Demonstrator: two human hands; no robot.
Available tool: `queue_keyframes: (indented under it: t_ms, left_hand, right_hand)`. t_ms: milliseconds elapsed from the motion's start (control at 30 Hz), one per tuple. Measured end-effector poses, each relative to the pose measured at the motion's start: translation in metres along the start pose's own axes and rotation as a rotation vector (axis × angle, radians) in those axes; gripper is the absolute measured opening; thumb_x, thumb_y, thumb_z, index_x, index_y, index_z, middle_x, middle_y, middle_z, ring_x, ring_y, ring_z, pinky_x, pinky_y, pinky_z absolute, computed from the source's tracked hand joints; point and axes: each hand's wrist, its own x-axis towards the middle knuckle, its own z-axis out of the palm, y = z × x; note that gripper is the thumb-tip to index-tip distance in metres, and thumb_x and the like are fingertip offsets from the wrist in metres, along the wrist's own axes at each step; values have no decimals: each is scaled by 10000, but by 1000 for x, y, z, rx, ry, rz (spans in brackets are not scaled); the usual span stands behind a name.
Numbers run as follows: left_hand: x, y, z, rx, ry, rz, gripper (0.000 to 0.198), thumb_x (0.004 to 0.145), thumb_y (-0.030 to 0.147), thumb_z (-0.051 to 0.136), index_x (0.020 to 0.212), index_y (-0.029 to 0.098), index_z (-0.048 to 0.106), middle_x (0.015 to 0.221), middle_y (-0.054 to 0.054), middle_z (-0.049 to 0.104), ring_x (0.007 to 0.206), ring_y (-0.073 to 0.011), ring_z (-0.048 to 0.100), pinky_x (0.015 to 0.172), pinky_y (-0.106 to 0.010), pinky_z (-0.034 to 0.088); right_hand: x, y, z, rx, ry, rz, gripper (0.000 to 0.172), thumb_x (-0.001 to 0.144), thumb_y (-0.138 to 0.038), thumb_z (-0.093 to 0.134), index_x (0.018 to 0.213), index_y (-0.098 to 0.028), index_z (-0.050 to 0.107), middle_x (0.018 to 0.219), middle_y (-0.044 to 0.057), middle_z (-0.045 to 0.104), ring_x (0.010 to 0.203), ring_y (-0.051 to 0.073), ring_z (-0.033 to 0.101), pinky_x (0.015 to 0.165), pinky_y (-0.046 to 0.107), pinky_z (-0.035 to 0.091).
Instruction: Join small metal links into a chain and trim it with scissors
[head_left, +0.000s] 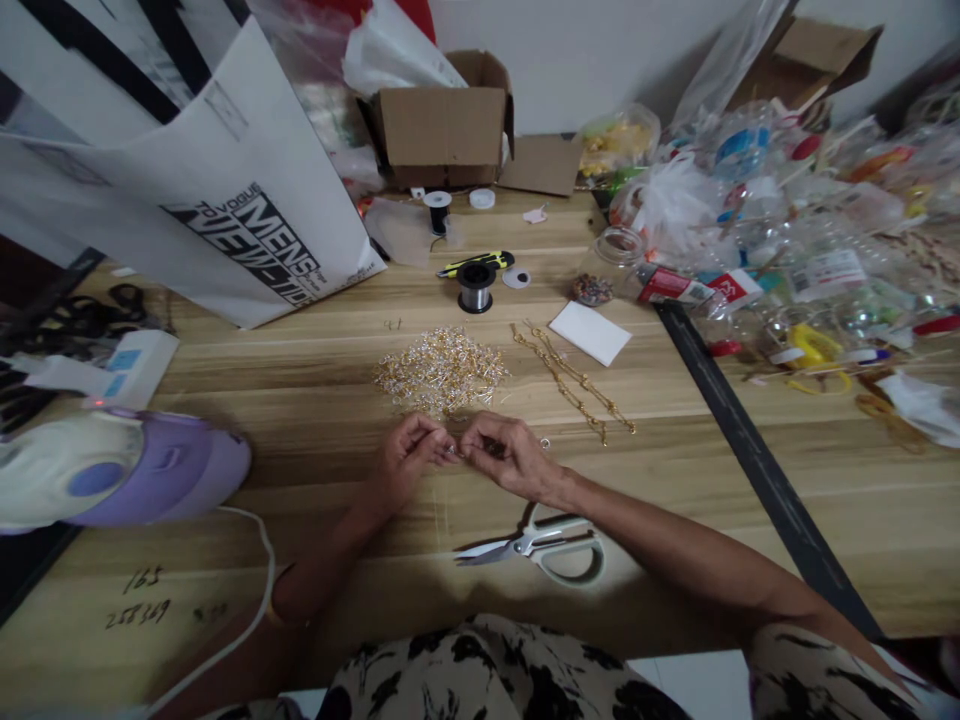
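Gold and silver bits point(442, 368) sit heaped mid-counter point(315, 400) in the head cam, just far of both hands. Left hand point(414, 452) and right hand point(516, 455) meet fingertip to fingertip, each grip pinched tight on a tiny shiny piece point(451, 450), can't tell what exactly. Scissors point(529, 542) lie nearer, gold chains point(586, 381) off right.

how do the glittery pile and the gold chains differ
The glittery pile is a broad heap; the gold chains lie stretched out in slim strands. The glittery pile mixes gold and silvery tones, while the gold chains look golden throughout. Both rest on the wooden table.
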Motion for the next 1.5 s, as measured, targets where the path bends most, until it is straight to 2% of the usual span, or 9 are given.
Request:
queue_keyframes:
  t_ms: [200, 567, 833, 1067, 1200, 1300, 1367, 1433, 1500]
  left_hand:
    - [0, 2, 1, -12, 98, 6, 251, 770, 381, 641, 755, 159, 524, 727, -31, 717, 608, -154, 677, 598, -262, 541]
    - [2, 10, -3, -31, 111, -18, 185, 746, 308, 668, 716, 137, 605, 782, -44, 725, 580, -110, 612, 565, -227, 487]
    - [5, 6, -6, -171, 49, -57, 162, 703, 270, 693, 658, 146, 599, 666, -8, 687, 539, -104, 586, 539, -228, 472]
    - [2, 15, -3, -10, 17, -44, 189, 708, 297, 689, 643, 141, 605, 564, 4, 641, 521, -109, 576, 540, -225, 475]
    - [2, 13, -2, 31, -3, -33, 204, 683, 304, 711, 638, 137, 603, 547, 1, 632, 520, -112, 577, 539, -222, 476]
    - [1, 7, -2, 38, -9, -23, 204, 667, 295, 730, 702, 139, 603, 566, 6, 635, 530, -112, 583, 532, -210, 469]
    - [0, 4, -1, 17, -20, -24, 234, 661, 301, 739, 743, 146, 584, 622, 4, 654, 559, -115, 597, 544, -211, 477]
    - [-1, 2, -1, 4, -33, -35, 258, 655, 317, 745, 740, 149, 567, 642, 2, 658, 578, -120, 606, 556, -216, 484]
    - [-1, 1, -1, 8, -34, -45, 271, 646, 332, 750, 706, 146, 561, 632, 0, 651, 578, -123, 608, 554, -218, 484]
  right_hand:
    - [1, 2, 0, -61, -33, -56, 116, 805, -64, 513, 741, -155, 547, 709, -15, 499, 634, 96, 452, 574, 200, 338]
    - [2, 2, -1, -95, -63, -40, 134, 779, -36, 501, 736, -157, 536, 703, -20, 501, 623, 95, 444, 572, 201, 326]
    - [0, 4, 1, -83, -61, -3, 116, 790, -61, 506, 761, -161, 556, 707, -18, 522, 621, 95, 460, 569, 199, 330]
    - [1, 1, -2, -150, -37, -87, 119, 819, -68, 481, 770, -161, 537, 722, -7, 515, 653, 108, 470, 599, 215, 359]
    - [-3, 0, 1, -436, -24, -288, 136, 888, -121, 436, 840, -151, 560, 804, 44, 545, 755, 149, 491, 697, 264, 403]
    - [-6, -1, 4, -709, -33, -434, 168, 922, -171, 421, 926, -163, 588, 894, 84, 558, 798, 178, 491, 697, 293, 422]
    - [-8, -2, 4, -819, -80, -505, 174, 929, -169, 416, 986, -164, 580, 1108, 120, 547, 846, 187, 497, 684, 298, 438]
    - [-8, -5, 3, -880, -133, -534, 179, 937, -164, 406, 1014, -151, 567, 1315, 134, 447, 895, 191, 504, 675, 295, 458]
    - [-8, -6, 2, -879, -162, -531, 189, 947, -163, 386, 1027, -134, 555, 1387, 147, 378, 957, 194, 514, 698, 293, 479]
